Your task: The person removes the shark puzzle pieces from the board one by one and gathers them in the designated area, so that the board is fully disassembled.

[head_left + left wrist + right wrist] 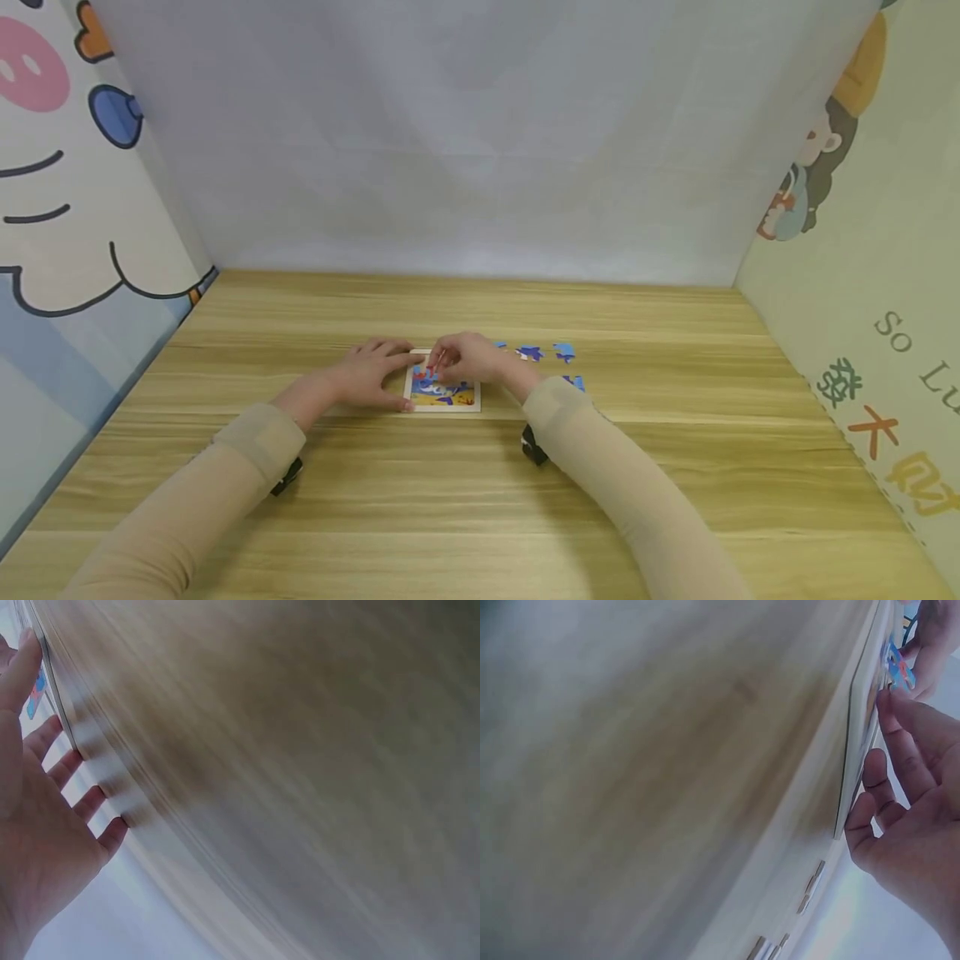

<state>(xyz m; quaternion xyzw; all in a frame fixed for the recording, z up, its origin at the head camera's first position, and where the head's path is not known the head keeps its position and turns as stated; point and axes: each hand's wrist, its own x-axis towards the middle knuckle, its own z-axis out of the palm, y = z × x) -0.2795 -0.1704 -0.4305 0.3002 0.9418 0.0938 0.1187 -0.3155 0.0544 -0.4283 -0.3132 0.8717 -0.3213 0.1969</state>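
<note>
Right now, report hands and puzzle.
Right fingers pinching puzzle piece above board. Left fingers at board's left edge. Loose pieces to the right, no obstruction seen.

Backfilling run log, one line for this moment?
left hand: spread at left edge of puzzle board; right hand: pinches jigsaw piece over board; loose jigsaw pieces: on table, right of board

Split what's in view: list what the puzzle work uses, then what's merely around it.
In the job:
puzzle board
pinched piece
loose pieces beside the board
left hand, at the board's edge
right hand, pinching that piece

Merely around:
wooden tabletop, just the support
pale backdrop
cartoon panel
lettered panel
</note>
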